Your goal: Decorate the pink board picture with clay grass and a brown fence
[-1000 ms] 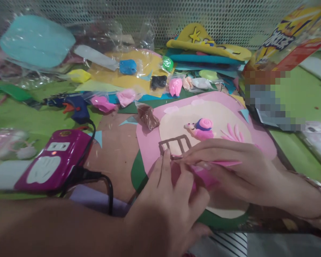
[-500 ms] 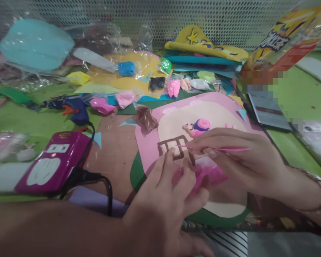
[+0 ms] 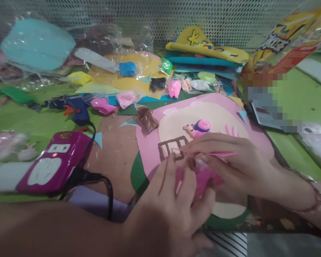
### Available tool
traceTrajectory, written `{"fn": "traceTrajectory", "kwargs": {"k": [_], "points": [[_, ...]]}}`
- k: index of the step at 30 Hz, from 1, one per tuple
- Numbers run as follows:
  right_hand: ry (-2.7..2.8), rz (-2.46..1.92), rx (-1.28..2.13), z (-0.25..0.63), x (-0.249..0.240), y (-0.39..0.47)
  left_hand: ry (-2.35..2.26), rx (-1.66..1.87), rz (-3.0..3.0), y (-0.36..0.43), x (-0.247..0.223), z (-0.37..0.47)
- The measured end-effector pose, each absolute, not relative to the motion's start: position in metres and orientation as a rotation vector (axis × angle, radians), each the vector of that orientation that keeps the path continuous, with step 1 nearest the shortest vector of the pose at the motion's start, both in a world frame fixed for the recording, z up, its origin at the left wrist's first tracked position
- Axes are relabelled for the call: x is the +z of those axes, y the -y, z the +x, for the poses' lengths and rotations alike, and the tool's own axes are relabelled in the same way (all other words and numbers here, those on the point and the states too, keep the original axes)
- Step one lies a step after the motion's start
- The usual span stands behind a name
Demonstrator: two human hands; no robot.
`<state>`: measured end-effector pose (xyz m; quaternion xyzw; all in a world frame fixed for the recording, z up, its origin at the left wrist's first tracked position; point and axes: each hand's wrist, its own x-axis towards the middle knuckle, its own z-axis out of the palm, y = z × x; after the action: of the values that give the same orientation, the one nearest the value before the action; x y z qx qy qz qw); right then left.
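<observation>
My right hand (image 3: 227, 164) pinches a thin pink modelling tool (image 3: 222, 154), its tip over a brown clay frame (image 3: 163, 151) with pale bars inside. The frame lies on a cream and pink paper card (image 3: 173, 125). My left hand (image 3: 168, 200) rests on the card, fingers stretched out, the tips against the lower edge of the frame. Between the hands shows a bright pink plastic packet (image 3: 208, 180), partly hidden by fingers. Above my right hand, a clay snail (image 3: 200, 127) with a pink and blue shell sits on the card, with small pink clay strips (image 3: 232, 130) to its right.
Wrapped clay lumps, among them a brown one (image 3: 147, 119), line the far side of the card. At left lie a blue glue gun (image 3: 79, 111) and a magenta power socket box (image 3: 53, 160) with a black cable. A snack bag (image 3: 289, 43) and phone (image 3: 270, 119) are at right.
My right hand has shifted slightly down and left, tilting the tool, and uncovers more of the pink strips. The left hand's fingers have moved a little lower.
</observation>
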<state>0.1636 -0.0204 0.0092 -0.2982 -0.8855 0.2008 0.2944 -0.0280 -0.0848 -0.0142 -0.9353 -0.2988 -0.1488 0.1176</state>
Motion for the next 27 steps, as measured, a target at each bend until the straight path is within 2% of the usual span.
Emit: {"fn": "traceTrajectory", "kwargs": {"k": [4, 10, 18, 24, 27], "points": [[2.392, -0.746, 0.596, 0.161, 0.011, 0.020, 0.979, -0.388, -2.713, 0.087, -0.018, -0.030], [2.410, -0.730, 0.598, 0.160, 0.014, 0.021, 0.897, -0.504, -2.692, 0.085, -0.025, -0.028], [2.337, -0.811, 0.546, 0.162, 0.012, 0.022, 0.941, -0.304, -2.817, 0.082, -0.011, -0.029], [2.317, -0.810, 0.546, 0.162, 0.013, 0.021, 0.864, -0.415, -2.720, 0.087, -0.014, -0.029], [2.326, -0.771, 0.606, 0.159, 0.012, 0.021, 0.816, -0.350, -2.783, 0.086, -0.016, -0.030]]}}
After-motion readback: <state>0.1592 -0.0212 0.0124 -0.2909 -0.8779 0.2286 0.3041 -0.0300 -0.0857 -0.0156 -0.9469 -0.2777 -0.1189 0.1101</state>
